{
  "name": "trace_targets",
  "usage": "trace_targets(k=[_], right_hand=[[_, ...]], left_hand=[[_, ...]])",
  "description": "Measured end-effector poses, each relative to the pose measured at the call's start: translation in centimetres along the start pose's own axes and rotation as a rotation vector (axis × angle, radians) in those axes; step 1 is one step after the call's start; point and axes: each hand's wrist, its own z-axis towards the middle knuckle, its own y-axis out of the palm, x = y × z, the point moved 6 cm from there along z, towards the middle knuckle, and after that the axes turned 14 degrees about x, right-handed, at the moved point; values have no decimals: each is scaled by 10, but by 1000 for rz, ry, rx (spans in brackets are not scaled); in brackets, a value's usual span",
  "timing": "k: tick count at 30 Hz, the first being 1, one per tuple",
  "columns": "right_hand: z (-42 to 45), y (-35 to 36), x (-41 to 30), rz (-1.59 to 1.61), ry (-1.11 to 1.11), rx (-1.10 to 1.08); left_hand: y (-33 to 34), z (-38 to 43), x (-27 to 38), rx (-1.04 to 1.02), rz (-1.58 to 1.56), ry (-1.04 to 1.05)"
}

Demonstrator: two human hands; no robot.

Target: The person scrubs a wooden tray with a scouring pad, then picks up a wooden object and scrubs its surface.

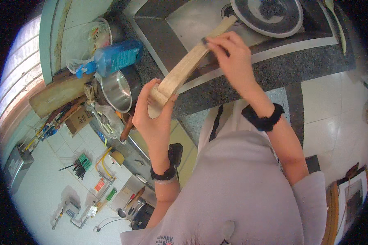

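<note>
A long, pale wooden piece slants from the lower left up over the sink. It is thicker at its near end and narrower at its far end. My left hand grips the near end between thumb and fingers. At the piece's upper half, my right hand pinches a small dark item against the wood; what this item is cannot be told. Beneath the far end lies the steel sink with its drain. A round dark basin with a pale rim sits in the sink.
Left of the sink stand a blue pump bottle, a steel pot and a plastic bag. A thick wooden board lies by the window. A long thin utensil rests right of the sink. The speckled countertop edges the sink.
</note>
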Motion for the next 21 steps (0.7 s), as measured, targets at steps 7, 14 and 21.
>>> trace_targets(k=[7,14,21], right_hand=[[3,4,-14,23,-47,-18],[7,8,-12,24,-75,-45],[13,10,-5,-30,-94,-82]], left_hand=[[0,1,-2,19,-26,-30],[1,-3,-3,1,-1,-31],[2,-4,4,16,0,25]])
